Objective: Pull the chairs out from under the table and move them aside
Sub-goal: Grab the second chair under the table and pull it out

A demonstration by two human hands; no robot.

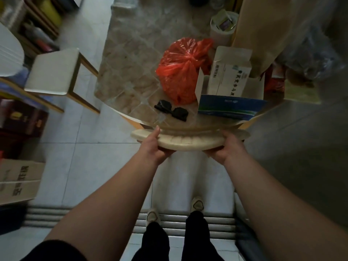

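A chair's cream padded backrest (188,143) shows at the near edge of the marble-patterned table (128,72), with the rest of that chair hidden under the tabletop. My left hand (153,147) grips the backrest's left end, thumb on top. My right hand (226,147) holds its right end from below. A second chair (53,70), with a white seat and a wooden frame, stands pulled away from the table at the left.
On the table lie a red plastic bag (182,70), white and blue boxes (229,87), a black object (171,110) and a round tub (223,25). A cardboard box (18,179) and shelves (33,21) stand at the left. My feet (175,210) rest by a metal door track.
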